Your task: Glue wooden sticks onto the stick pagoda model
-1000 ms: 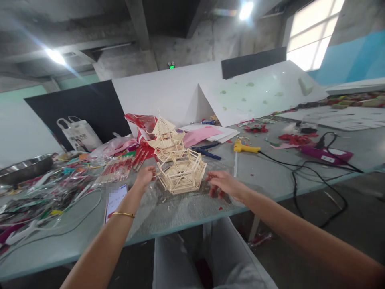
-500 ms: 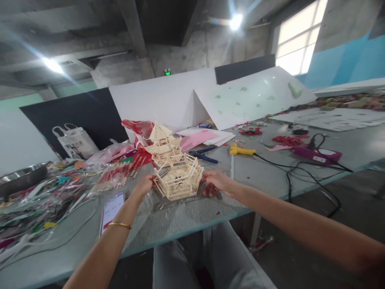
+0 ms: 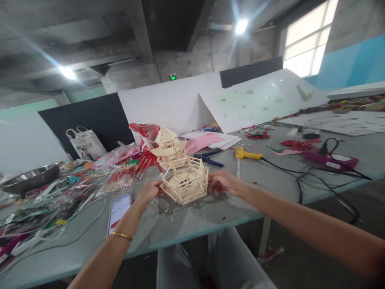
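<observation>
Plainly, the stick frame (image 3: 185, 185) sits between left fingers (image 3: 155, 185) and right fingers (image 3: 214, 176), grasp unclear.

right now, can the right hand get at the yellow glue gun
Likely yes: the yellow glue gun lies on the table just past the right hand, with nothing seen standing between them. The hand is close beside the stick model, though, and whether it touches is unclear.

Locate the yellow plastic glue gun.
In the head view, the yellow plastic glue gun lies right of centre, beyond the right hand and right of the blue-handled pliers.
</observation>
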### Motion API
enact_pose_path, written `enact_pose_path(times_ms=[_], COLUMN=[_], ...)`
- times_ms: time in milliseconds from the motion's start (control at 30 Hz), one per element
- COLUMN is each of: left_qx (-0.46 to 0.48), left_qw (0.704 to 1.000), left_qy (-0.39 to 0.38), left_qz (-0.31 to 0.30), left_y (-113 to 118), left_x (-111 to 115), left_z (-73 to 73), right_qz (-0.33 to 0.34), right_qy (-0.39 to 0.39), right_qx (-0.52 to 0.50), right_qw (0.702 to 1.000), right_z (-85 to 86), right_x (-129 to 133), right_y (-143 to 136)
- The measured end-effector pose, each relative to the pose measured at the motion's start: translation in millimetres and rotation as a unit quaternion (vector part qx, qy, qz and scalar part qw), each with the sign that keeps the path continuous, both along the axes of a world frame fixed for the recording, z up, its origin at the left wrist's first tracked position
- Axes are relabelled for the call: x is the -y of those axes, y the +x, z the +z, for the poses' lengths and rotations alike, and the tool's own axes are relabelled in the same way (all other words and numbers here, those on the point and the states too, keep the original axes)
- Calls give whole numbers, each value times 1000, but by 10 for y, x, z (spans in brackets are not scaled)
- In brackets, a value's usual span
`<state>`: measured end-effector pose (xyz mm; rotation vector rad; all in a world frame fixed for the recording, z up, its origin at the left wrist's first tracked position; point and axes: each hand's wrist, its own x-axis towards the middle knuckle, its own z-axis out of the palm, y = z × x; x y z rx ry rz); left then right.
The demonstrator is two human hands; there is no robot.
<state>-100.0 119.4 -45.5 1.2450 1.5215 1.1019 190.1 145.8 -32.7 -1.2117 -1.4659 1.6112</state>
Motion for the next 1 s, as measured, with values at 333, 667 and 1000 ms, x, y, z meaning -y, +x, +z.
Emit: enact_pose_path(times_ms=[333,667,1000], left_qx=[10,34,150], left_qw=[1000,999,984], left_qy=[-14,-3,40], left_qz=[-8,37,85], left_y=[302,512,472], left_x=[393,702,745], left_z=[100,24,-258], right_qz=[28,137,138], right_qy=[2,68,94], right_qx=[46,58,117], right_qw=[999,987,979], right_z=[-18,75,226], right_x=[-409,-842,-1076], right_y=[117,52,-326])
